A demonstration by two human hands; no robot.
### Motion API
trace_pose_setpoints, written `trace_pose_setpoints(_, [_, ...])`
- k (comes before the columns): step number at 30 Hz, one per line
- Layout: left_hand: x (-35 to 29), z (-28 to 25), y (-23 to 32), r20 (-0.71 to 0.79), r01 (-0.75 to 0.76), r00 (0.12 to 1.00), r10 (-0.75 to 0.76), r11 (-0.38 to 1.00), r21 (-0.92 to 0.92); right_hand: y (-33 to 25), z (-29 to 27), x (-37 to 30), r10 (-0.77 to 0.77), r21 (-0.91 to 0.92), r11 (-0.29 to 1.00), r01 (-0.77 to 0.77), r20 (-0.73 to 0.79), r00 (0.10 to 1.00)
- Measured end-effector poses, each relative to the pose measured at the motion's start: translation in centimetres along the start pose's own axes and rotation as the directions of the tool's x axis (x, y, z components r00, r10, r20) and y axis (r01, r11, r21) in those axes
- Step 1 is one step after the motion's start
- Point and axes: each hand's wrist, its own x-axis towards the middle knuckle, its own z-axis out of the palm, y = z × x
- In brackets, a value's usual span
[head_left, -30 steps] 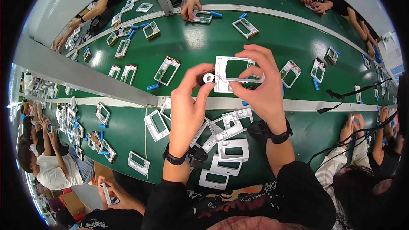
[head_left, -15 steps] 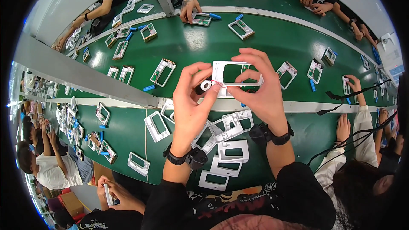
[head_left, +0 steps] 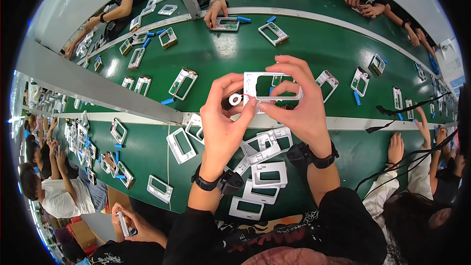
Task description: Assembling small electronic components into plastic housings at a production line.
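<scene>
Both my hands hold a white rectangular plastic housing [head_left: 250, 82] upright over the near edge of the green belt. My left hand [head_left: 220, 127] is closed on its left end, thumb in front. Beside those fingers sits a small white round part [head_left: 235, 99], with a thin red wire running from it toward the housing. My right hand [head_left: 311, 115] grips the right end, its fingers curled over the top and into the window. Through the opening some green circuit board and a bit of blue show. Fingers hide much of the back.
Loose white frames [head_left: 269, 174] lie in a pile on the near green table [head_left: 196, 186]. Housings with boards and blue cylinders [head_left: 184, 83] ride the green belt [head_left: 225, 64]. A metal post [head_left: 113, 78] slants at left. Co-workers' hands [head_left: 216, 12] and dark straps [head_left: 407, 108] are around.
Things on the belt have shifted slightly left. My left hand has tilted a little, and the housing barely moved. A co-worker's hand at right has drawn back from a housing.
</scene>
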Motion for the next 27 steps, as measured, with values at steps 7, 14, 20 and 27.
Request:
trace_pose_setpoints(7, [0.0, 0.3, -0.2, -0.028, -0.066, 0.997, 0.069, 0.995, 0.076, 0.0, 0.6, 0.1, 0.006, -0.020, 1.000, -0.007, -0.065, 0.998])
trace_pose_setpoints(14, [0.5, 0.1, -0.2, 0.068, -0.107, 0.993, 0.101, 0.990, 0.087, 0.3, 0.7, 0.2, 0.004, -0.052, 0.999, -0.008, -0.086, 0.996])
trace_pose_setpoints(20, [0.2, -0.3, -0.3, 0.144, -0.066, 0.986, 0.088, 0.987, -0.149, 0.8, 0.8, 0.5, 0.026, -0.034, 0.999, -0.030, -0.096, 0.995])
trace_pose_setpoints(27, [0.5, -0.3, -0.8, 0.170, -0.255, 0.955, 0.245, 0.966, 0.042, 0.9, 0.9, 1.1, -0.002, -0.047, 0.999, -0.004, -0.132, 0.991])
